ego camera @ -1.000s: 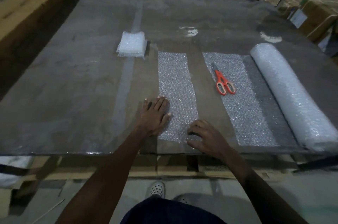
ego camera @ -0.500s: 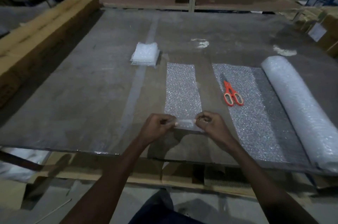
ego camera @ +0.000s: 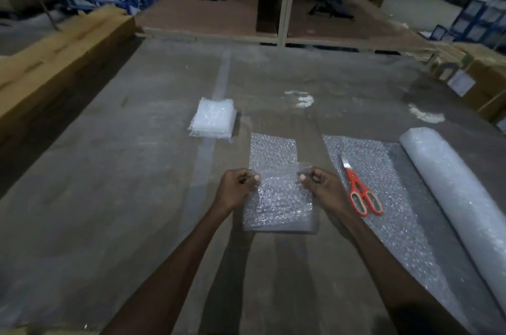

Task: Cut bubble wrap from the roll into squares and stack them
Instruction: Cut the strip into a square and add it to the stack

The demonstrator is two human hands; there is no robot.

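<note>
Folding the cut strip over on the counter

Both hands pinch the near end of the strip: the left hand holds one corner and the right hand the other, fingers curled, and the raised end is carried over the flat part. The strip lies between the stack of squares and the unrolled sheet, where the scissors rest beside the roll. I judge this is the step of folding before cutting into squares. Next move needs the edges laid even, then one hand free to take the scissors.
</note>
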